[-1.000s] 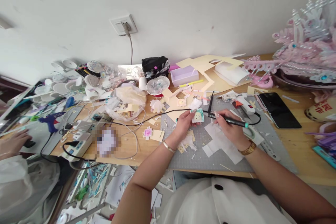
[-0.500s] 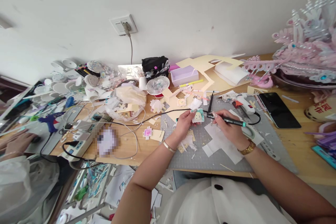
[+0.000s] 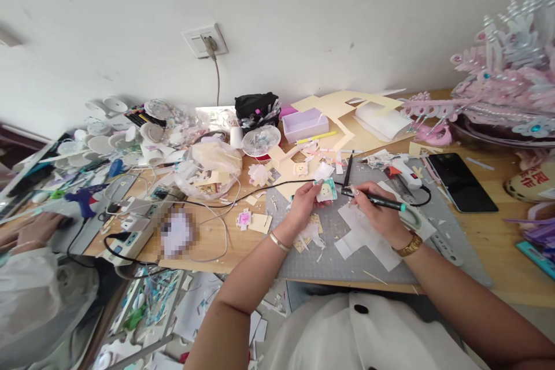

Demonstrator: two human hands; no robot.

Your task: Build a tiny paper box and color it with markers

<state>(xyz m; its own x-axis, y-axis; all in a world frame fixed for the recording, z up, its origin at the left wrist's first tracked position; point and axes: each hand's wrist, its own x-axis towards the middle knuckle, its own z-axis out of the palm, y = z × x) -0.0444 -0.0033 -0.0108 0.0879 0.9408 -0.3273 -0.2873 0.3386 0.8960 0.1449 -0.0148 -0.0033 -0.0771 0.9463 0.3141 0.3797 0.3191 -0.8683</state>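
My left hand (image 3: 303, 203) pinches a small square craft piece (image 3: 326, 190) with a teal edge and a little face on it, held just above the grey cutting mat (image 3: 329, 254). My right hand (image 3: 376, 207) grips a black corded pen-shaped tool (image 3: 376, 200) like a pen. Its tip points left and sits right at the craft piece's right edge. The tool's black cord (image 3: 243, 193) runs left across the table. White paper pieces (image 3: 362, 234) lie on the mat under my right wrist.
A black phone (image 3: 461, 181) lies right of the mat, a white glue gun (image 3: 403, 170) behind it. A pink headdress (image 3: 503, 81) fills the back right. A plastic bag (image 3: 212, 167), a power strip (image 3: 130, 236) and cups clutter the left. Another person's hand (image 3: 30, 230) rests far left.
My hands stay almost still on the craft piece and tool. The other person's hand at far left shifted slightly.
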